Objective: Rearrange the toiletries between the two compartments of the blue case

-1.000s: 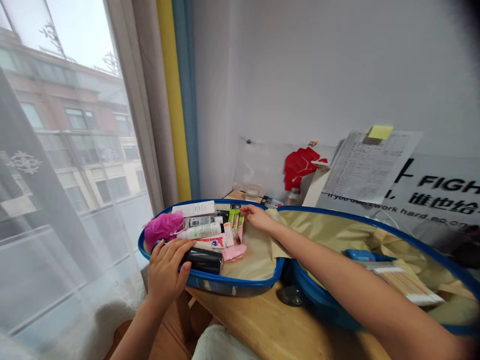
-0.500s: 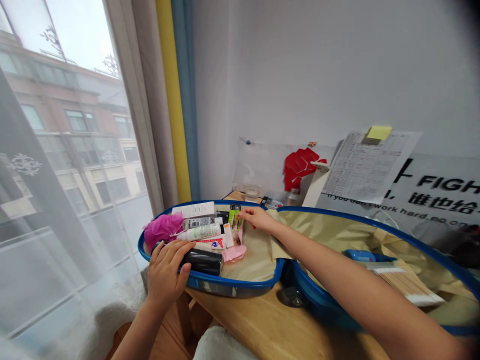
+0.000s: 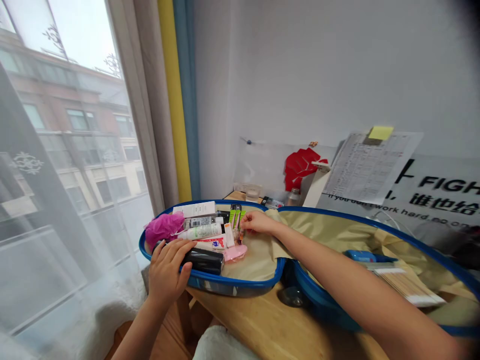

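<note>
A blue-rimmed case [image 3: 247, 286] lies unfolded, toiletries packed in its left half. My left hand [image 3: 169, 267] rests with fingers spread over the near-left rim and a black cylindrical container [image 3: 205, 262]. Over the left half, my right hand [image 3: 258, 223] has its fingertips pinched together beside slim green packages [image 3: 235, 216] and a small, unclear item [image 3: 239, 236]. What the pinch holds, if anything, cannot be made out. Near it lie a white-and-orange tube [image 3: 229, 235], a pink item [image 3: 235, 252], a white bottle [image 3: 202, 231], a white box [image 3: 194, 208] and a purple bath puff [image 3: 164, 227].
The case's right half holds a blue bottle [image 3: 362, 256] and a pack of cotton swabs [image 3: 407, 286]. Beneath the case is a wooden table [image 3: 240, 312]. A clipped paper sheet [image 3: 375, 167] stands behind, and a sheer curtain [image 3: 75, 200] hangs at left.
My right hand has lowered slightly and shifted a little nearer, staying by the green packages. My left hand has stayed on the rim and black container.
</note>
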`<state>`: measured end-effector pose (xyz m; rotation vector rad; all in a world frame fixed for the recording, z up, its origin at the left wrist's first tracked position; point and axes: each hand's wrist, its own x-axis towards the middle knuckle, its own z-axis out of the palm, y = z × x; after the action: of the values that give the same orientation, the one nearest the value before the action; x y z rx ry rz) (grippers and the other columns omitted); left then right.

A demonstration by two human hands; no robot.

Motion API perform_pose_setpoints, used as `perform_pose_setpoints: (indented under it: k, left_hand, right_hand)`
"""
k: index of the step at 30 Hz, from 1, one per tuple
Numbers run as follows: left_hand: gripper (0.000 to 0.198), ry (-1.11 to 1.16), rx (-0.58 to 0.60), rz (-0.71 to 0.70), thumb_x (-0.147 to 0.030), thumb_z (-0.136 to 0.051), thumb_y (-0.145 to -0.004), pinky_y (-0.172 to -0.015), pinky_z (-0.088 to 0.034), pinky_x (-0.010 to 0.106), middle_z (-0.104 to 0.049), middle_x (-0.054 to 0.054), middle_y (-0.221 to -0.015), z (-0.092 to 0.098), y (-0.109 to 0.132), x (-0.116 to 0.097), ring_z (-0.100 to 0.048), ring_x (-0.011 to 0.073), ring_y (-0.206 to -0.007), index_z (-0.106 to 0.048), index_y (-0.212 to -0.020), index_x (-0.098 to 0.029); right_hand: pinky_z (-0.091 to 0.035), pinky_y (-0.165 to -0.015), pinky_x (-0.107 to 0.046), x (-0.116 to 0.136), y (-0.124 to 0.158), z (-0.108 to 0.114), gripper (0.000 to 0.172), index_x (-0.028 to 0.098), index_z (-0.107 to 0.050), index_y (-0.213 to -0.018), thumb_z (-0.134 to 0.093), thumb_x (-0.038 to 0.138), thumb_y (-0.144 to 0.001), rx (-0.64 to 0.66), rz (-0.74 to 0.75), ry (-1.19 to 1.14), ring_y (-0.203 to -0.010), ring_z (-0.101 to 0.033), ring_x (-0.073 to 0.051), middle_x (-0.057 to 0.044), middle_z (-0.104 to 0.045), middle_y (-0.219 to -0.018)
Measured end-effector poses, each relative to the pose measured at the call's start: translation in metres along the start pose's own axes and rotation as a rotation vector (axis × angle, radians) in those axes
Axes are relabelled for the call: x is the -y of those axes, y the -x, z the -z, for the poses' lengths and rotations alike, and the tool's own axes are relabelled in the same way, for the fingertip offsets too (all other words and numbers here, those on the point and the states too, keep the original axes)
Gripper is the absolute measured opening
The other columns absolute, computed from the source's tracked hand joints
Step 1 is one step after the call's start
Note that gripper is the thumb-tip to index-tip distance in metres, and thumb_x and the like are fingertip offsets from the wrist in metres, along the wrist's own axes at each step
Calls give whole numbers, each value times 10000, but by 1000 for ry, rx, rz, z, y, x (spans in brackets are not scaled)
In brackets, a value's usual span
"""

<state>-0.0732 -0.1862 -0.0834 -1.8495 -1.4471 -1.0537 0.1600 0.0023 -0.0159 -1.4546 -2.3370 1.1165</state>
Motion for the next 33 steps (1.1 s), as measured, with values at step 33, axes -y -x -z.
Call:
perform_pose_setpoints:
  k: [33]
  left_hand:
    - [389, 0, 1, -14, -374, -317, -932, -1004, -287, 411, -681, 66, -1078, 0, 1, 1, -579, 238, -1028, -605, -1136, -210]
  right_hand:
    - [-538, -698, -299, -8, 73, 147, 321, 147, -570, -1103, -518, 396, -907, -526, 30, 257, -805, -608, -112, -38, -623, -995]
